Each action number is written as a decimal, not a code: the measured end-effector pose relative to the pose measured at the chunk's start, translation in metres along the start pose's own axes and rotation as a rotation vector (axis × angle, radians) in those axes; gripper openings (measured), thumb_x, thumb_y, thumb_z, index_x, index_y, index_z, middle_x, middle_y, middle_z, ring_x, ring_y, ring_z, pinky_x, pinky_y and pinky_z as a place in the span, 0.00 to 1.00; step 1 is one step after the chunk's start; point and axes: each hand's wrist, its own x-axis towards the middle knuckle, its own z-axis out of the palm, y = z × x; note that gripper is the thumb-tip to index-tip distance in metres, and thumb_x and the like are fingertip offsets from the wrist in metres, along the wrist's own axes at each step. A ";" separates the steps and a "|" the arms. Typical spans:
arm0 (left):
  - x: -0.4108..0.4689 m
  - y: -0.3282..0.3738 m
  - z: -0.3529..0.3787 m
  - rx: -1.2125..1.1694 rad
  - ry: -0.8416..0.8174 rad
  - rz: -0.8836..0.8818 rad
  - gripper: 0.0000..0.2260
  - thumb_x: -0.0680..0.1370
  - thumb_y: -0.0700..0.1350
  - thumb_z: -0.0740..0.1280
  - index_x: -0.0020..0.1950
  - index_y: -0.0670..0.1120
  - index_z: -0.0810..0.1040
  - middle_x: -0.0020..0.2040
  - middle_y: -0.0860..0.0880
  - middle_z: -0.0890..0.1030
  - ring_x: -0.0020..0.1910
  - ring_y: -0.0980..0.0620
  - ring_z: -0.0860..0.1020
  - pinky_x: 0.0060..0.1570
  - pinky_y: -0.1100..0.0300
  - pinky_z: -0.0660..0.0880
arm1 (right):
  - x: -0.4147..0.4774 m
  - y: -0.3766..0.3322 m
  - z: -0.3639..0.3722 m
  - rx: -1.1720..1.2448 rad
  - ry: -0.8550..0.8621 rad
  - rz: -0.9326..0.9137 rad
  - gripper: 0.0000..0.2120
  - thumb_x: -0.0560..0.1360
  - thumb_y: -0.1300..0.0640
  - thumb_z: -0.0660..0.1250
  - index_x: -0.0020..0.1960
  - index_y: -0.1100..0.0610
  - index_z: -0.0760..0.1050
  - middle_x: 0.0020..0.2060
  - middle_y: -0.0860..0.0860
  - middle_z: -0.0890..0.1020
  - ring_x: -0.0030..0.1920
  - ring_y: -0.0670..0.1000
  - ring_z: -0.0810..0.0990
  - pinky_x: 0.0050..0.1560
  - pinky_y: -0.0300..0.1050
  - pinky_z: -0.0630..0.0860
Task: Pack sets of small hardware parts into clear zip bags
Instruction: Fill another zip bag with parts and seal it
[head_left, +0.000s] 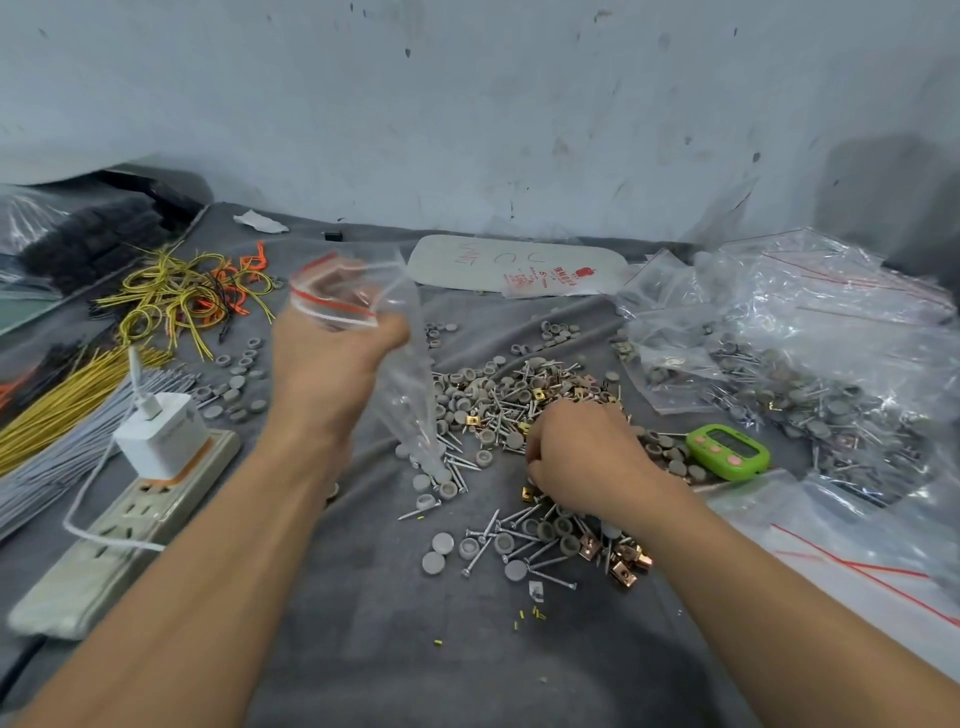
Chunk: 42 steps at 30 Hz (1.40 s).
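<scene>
Left hand: grips the clear zip bag by its red-striped mouth, at 10 o'clock of the parts pile; a few parts inside.
Right hand: fingers curled into the pile; what they hold, cannot tell.
Risk: the crumpled mouth could spill parts; screw points may pierce the film.
Writing: white packet at 12 o'clock, red print, only "5" legible.

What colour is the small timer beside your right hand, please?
The timer is bright green with pink buttons; head view.

Clear zip bag upright beside hardware pile.
</scene>
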 end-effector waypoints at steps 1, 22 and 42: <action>0.003 0.001 -0.005 0.047 0.069 0.029 0.22 0.69 0.31 0.75 0.61 0.44 0.80 0.49 0.52 0.84 0.45 0.58 0.82 0.46 0.65 0.78 | 0.000 -0.002 0.000 -0.011 -0.006 -0.001 0.07 0.76 0.58 0.69 0.44 0.50 0.84 0.40 0.48 0.84 0.48 0.54 0.82 0.65 0.53 0.71; -0.038 -0.036 0.032 0.839 -0.634 0.163 0.34 0.66 0.48 0.77 0.71 0.60 0.71 0.58 0.57 0.81 0.56 0.54 0.78 0.46 0.65 0.70 | -0.002 0.000 -0.022 1.099 0.140 -0.102 0.04 0.73 0.60 0.77 0.42 0.52 0.87 0.33 0.48 0.86 0.28 0.44 0.80 0.34 0.39 0.76; -0.024 -0.025 0.021 0.341 -0.474 -0.107 0.23 0.56 0.58 0.71 0.50 0.66 0.80 0.45 0.58 0.87 0.44 0.57 0.85 0.49 0.55 0.80 | 0.007 0.013 0.011 0.046 0.072 0.024 0.04 0.76 0.49 0.72 0.48 0.49 0.83 0.43 0.49 0.85 0.47 0.55 0.83 0.48 0.48 0.79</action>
